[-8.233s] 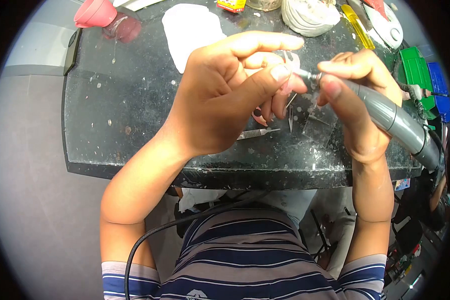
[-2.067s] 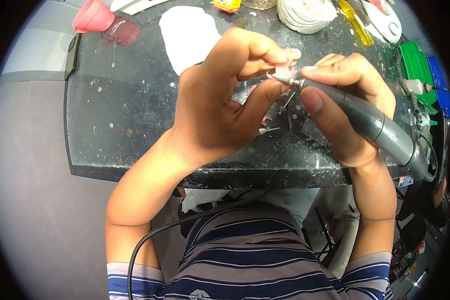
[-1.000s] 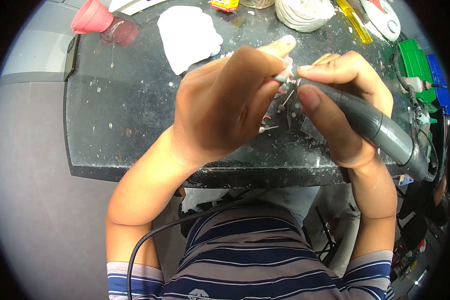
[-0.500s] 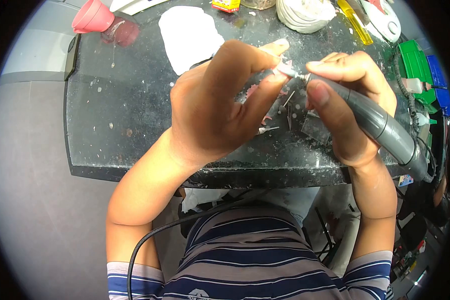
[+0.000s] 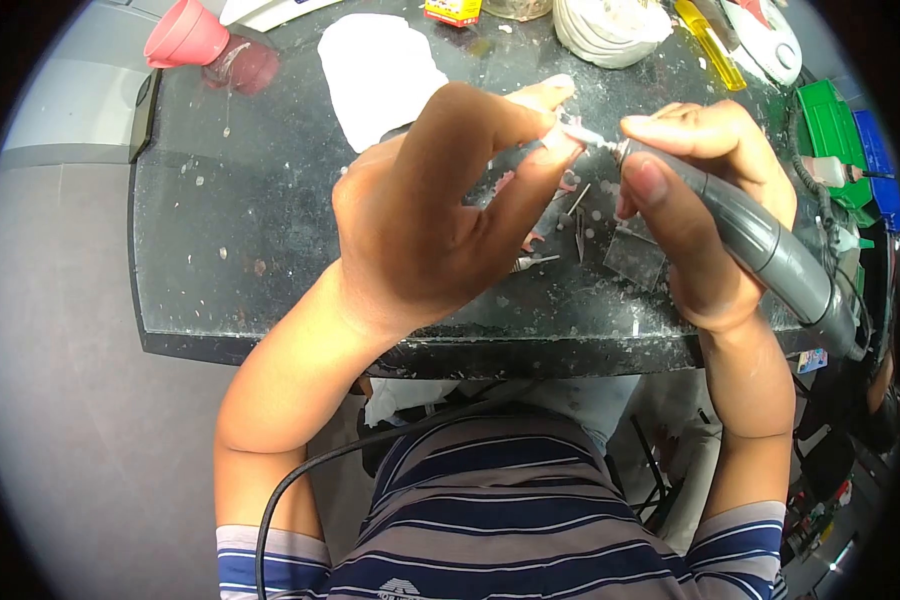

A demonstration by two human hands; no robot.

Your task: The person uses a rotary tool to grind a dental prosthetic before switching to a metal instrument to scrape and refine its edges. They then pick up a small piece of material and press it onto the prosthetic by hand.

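Observation:
My left hand [image 5: 425,205] pinches a small pink-and-white piece [image 5: 566,130] between thumb and forefinger; most of it is hidden by the fingertips. Wrapped around a grey rotary handpiece [image 5: 760,240], my right hand [image 5: 715,185] holds it like a pen, its nose towards the left. The pale bit [image 5: 590,137] at its tip meets the small piece at my left fingertips. Below the hands, pink fragments [image 5: 533,241], a thin bit with a pale tip [image 5: 578,198], another white-bodied bit [image 5: 536,262] and a clear square plate [image 5: 634,258] lie on the dark table [image 5: 270,220].
At the back are a pink cup [image 5: 182,35], a white crumpled sheet [image 5: 378,80], a yellow-and-red box [image 5: 453,10], a whitish bowl [image 5: 610,28] and a yellow-handled tool [image 5: 712,48]. Green bins [image 5: 825,120] stand at the right. A black cable [image 5: 315,460] crosses my lap.
Both hands have shifted only slightly. The handpiece's nose has moved a little to the right, and the small piece has turned slightly in my left fingertips.

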